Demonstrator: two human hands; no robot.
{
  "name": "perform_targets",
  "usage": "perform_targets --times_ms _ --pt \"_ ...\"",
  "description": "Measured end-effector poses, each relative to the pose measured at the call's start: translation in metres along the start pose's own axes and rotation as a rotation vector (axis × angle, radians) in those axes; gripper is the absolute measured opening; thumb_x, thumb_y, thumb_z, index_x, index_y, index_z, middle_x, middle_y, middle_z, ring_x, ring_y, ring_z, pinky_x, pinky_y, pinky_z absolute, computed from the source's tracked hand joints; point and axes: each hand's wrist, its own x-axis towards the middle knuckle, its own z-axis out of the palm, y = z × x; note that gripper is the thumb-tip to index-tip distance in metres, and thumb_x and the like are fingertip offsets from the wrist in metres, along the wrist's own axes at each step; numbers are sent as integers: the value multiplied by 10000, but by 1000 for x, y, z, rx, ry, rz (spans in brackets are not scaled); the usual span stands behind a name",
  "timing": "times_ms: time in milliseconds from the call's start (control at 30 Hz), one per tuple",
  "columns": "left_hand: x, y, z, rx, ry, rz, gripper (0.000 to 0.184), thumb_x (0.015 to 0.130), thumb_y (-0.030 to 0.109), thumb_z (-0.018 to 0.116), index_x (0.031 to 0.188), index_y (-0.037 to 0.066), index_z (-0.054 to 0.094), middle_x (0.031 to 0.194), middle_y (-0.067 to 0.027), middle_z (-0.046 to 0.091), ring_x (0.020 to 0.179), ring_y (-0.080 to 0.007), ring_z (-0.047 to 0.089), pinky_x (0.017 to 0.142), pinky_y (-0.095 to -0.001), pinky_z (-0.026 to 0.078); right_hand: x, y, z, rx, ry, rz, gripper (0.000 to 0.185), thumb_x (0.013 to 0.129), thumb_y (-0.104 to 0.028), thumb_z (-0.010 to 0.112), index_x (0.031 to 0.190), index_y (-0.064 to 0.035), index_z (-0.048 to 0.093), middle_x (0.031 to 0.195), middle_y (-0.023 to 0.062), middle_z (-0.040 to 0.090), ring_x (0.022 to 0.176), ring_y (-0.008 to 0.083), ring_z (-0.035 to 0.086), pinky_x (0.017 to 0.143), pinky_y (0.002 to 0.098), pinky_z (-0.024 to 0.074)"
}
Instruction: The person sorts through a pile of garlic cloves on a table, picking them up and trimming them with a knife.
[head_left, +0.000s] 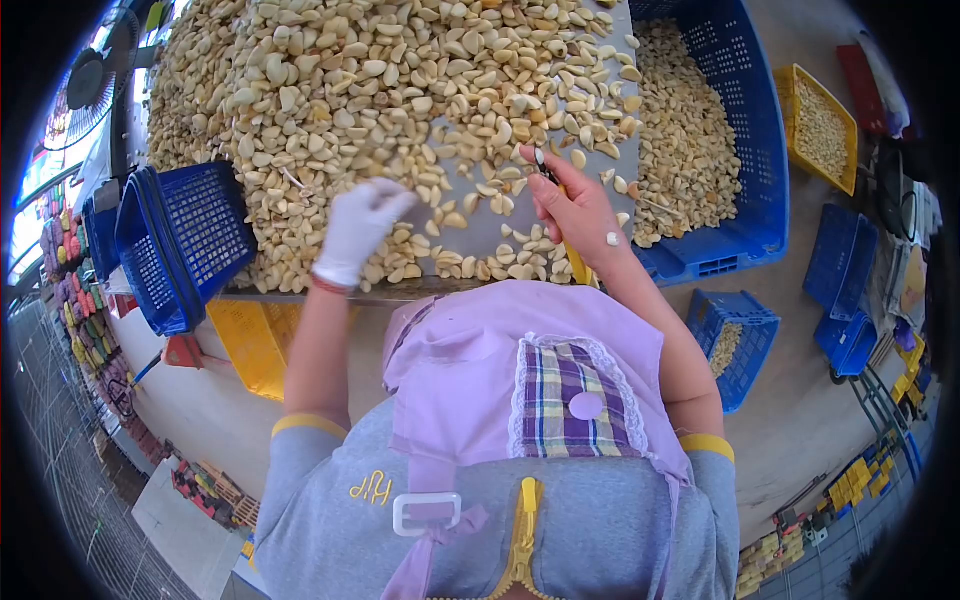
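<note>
A large heap of pale, split kernel-like pieces (330,90) covers much of a grey metal table (483,232). My left hand (365,225), in a white glove, is over the near part of the heap, its fingers bent together; whatever is between them is too small to make out. My bare right hand (575,205) holds a knife with a yellow handle (577,262), thumb and forefinger near its dark and silvery end. Loose pieces lie around both hands. A small white spot sits on the right wrist.
Right of the table stands a big blue crate (762,130) of the same pieces, with a yellow crate (852,150) and a smaller blue crate (740,352) beyond. Stacked blue baskets (170,245) sit at the left edge, above a yellow crate (255,345). A fan (88,80) stands far left.
</note>
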Motion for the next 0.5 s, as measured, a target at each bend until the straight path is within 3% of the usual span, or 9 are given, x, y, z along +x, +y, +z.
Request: perform_targets --times_ms 100,133,233,333,433,500 --pt "0 5 31 559 1 23 249 831 310 645 832 61 648 682 -79 662 634 -201 656 579 -317 501 1 2 0 3 -5 -9 407 942 -250 537 1327 -126 492 685 -35 471 500 20 404 448 167 351" --pt "2 11 33 574 -67 -76 207 824 282 647 833 75 650 641 -74 641 624 -216 652 585 -322 499 0 0 0 -8 -3 -7 407 942 -252 538 1326 -126 494 686 -35 471 500 20 404 448 167 351" --pt "5 9 28 226 -133 -148 184 833 243 645 864 62 641 647 -58 634 584 -162 624 571 -286 490 -1 1 -1 6 18 -3 402 940 -256 539 1317 -125 502 686 -35 471 500 20 406 447 167 352" --pt "6 -6 16 -531 -351 -328 162 841 189 643 922 49 633 666 -30 616 572 -95 581 549 -241 467 -1 1 -3 10 37 2 392 938 -254 538 1307 -124 512 681 -34 470 495 20 406 444 168 352" --pt "1 -9 18 -325 -126 -112 175 845 137 638 995 49 620 714 -5 601 615 -51 549 554 -201 446 -1 2 -5 13 41 25 386 937 -253 538 1299 -121 519 675 -34 468 483 20 404 439 171 352" --pt "5 -4 20 37 -37 34 249 826 196 668 1044 86 618 704 -30 614 603 -110 584 550 -244 460 1 2 -4 15 34 22 384 937 -256 539 1296 -122 523 672 -35 468 476 20 402 436 172 351"
